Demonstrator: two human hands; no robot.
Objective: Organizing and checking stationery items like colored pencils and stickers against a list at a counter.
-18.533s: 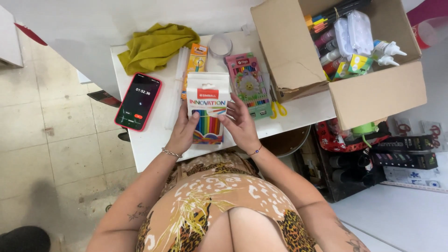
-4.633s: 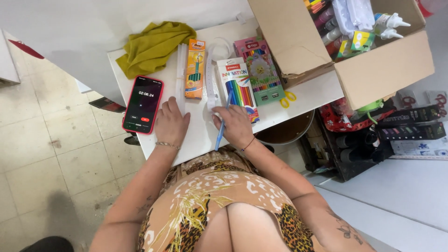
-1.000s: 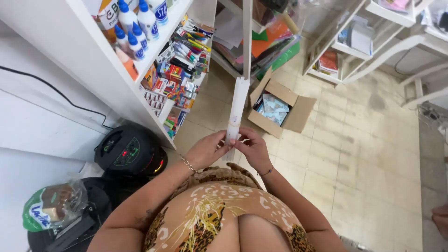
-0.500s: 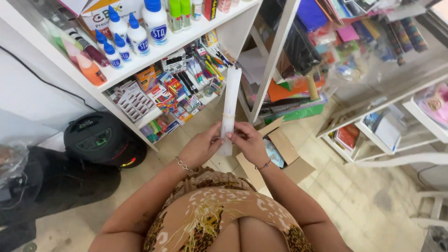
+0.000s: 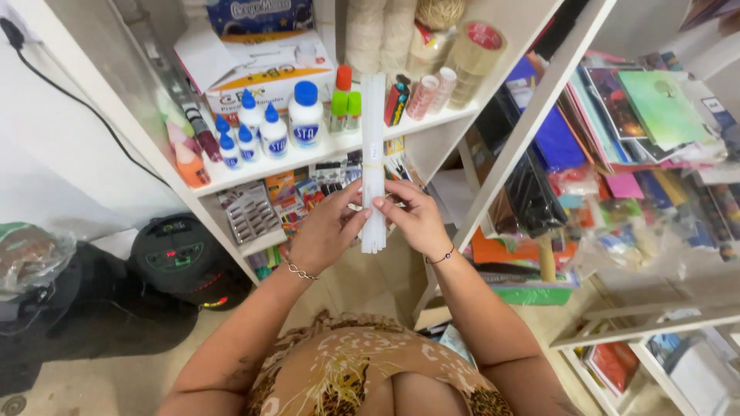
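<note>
Both hands grip one long white bundle (image 5: 373,154), apparently clear sticks bound together, held upright in front of the white shelf (image 5: 339,146). The left hand (image 5: 324,235) is closed round its lower part from the left; the right hand (image 5: 412,219) is closed on it from the right, fingertips (image 5: 379,202) pressed to its face. Behind the bundle's upper end stand blue-capped glue bottles (image 5: 270,131), with tape rolls (image 5: 470,50) further right on the same shelf.

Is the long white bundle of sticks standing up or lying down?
Standing up. The long white bundle of translucent sticks points upward, held near its bottom by the left hand and right hand.
</note>
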